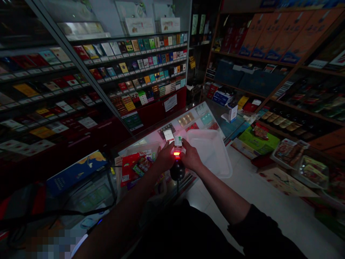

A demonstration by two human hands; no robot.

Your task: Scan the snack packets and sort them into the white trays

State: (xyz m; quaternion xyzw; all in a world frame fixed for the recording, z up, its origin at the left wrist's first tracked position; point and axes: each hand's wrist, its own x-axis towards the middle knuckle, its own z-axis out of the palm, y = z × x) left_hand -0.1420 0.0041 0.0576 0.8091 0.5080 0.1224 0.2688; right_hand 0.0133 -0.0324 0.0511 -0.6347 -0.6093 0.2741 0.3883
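Note:
My left hand (165,157) is closed on a flat white item (169,135) with print on it; its top end is blurred out and its kind is unclear. Just beside it, a small white-and-green box (178,140) is gripped by my right hand (192,157). Between both hands, a black barcode scanner (177,173) glows red, its lit window just below the small box. Left of my hands is a bin (147,146) of packaged snacks (138,167). A white plastic tub (228,160) stands at my right hand.
Under the items runs a glass display counter (201,109). Cigarette packs (140,64) fill the wall shelves behind it. A blue box (77,172) lies on the left. To the right are bottle shelves (309,97), a green box (256,138) and packaged food in trays (314,172).

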